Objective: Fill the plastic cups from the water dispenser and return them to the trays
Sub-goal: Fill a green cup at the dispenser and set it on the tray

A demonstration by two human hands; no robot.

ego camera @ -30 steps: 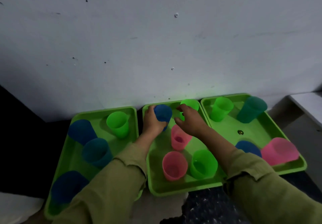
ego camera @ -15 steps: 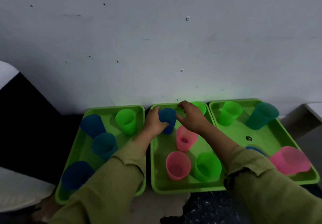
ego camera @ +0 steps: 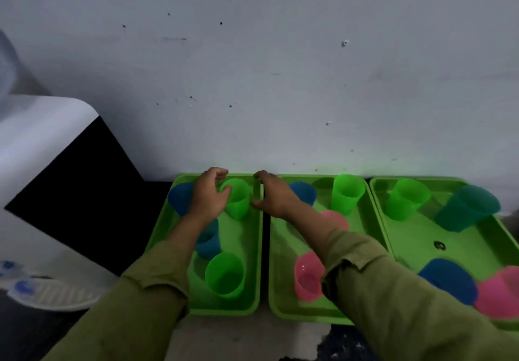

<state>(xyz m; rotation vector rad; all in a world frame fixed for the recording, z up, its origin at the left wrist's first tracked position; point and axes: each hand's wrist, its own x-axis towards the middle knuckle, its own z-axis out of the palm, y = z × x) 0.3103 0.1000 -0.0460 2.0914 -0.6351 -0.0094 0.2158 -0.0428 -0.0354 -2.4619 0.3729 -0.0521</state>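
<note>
Three green trays lie side by side against the wall: left tray (ego camera: 250, 248), middle tray (ego camera: 283, 248), right tray (ego camera: 415, 237). Each holds several plastic cups. My left hand (ego camera: 209, 199) curls around the left side of a green cup (ego camera: 238, 200) at the back of the left tray, with the thumb on its wall. My right hand (ego camera: 273, 196) hovers over the gap between the left and middle trays, fingers loosely curved and holding nothing, just right of that cup. A blue cup (ego camera: 304, 192) stands in the middle tray behind my right hand. The white water dispenser (ego camera: 42, 150) is at the left.
The left tray also holds a blue cup (ego camera: 179, 197), a teal cup (ego camera: 209, 244) and a green cup (ego camera: 224, 275). Pink cups (ego camera: 309, 276) and a green cup (ego camera: 346, 195) stand in the middle tray. The dispenser's drip tray (ego camera: 53, 294) sits low at the left.
My left hand let go of the blue cup in the middle tray and moved left to the green cup. My right hand followed to the left. The view turned left, showing the dispenser.
</note>
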